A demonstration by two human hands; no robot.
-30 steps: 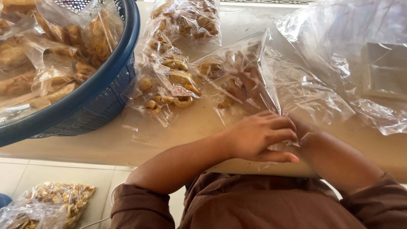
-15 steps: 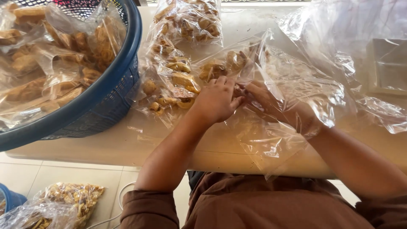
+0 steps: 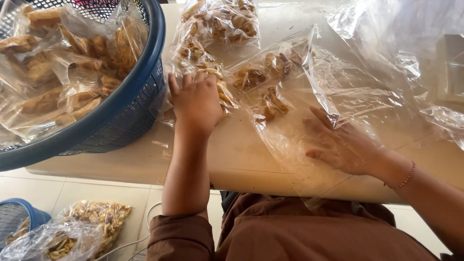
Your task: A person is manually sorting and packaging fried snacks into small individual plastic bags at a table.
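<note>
Hands (image 3: 195,104) apart over perhaps beige table (image 3: 241,154)

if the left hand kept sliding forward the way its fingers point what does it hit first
The left hand already rests on a clear plastic bag of brown fried snacks; going on, it would probably meet the second such bag beyond, though depth is unclear.

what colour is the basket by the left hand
Blue, a mesh-sided plastic basket; the head view shows it.
</note>
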